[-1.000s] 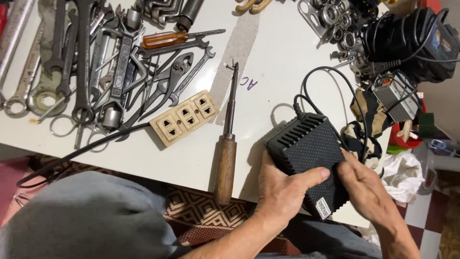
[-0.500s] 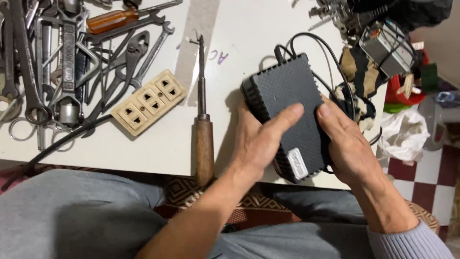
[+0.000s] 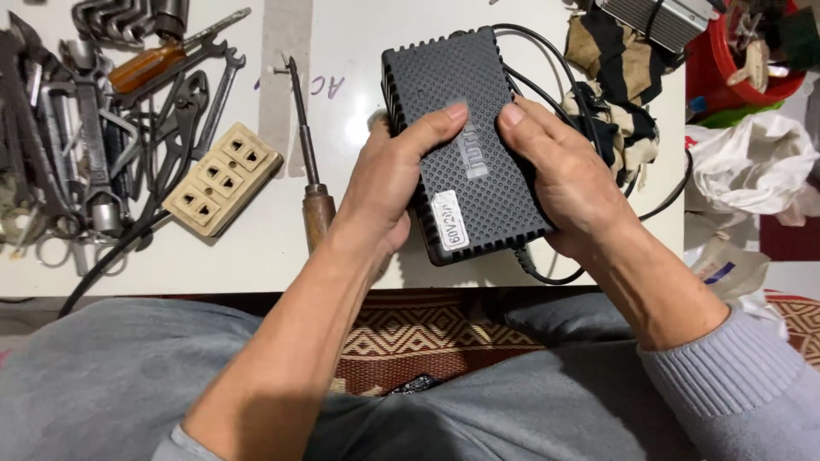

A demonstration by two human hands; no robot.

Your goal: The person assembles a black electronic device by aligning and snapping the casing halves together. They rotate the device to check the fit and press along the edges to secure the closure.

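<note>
A black ribbed power adapter box (image 3: 453, 94) with a white sticker lies on the white table (image 3: 359, 94) near its front edge. My left hand (image 3: 389, 179) grips its left side, thumb on top. My right hand (image 3: 564, 179) clasps its right side, fingers over the top face. Black cables (image 3: 547, 81) run out behind the box.
A soldering iron with a wooden handle (image 3: 314, 183) lies just left of my left hand. A beige socket strip (image 3: 222, 179) sits further left, beside a pile of wrenches and pliers (image 3: 94, 137). A striped rag (image 3: 619, 77), a red bowl (image 3: 726, 72) and white bags (image 3: 747, 166) are on the right.
Both hands have shifted their hold on the adapter box and pulled it closer to the table's front edge. My view has moved in closer over it.
</note>
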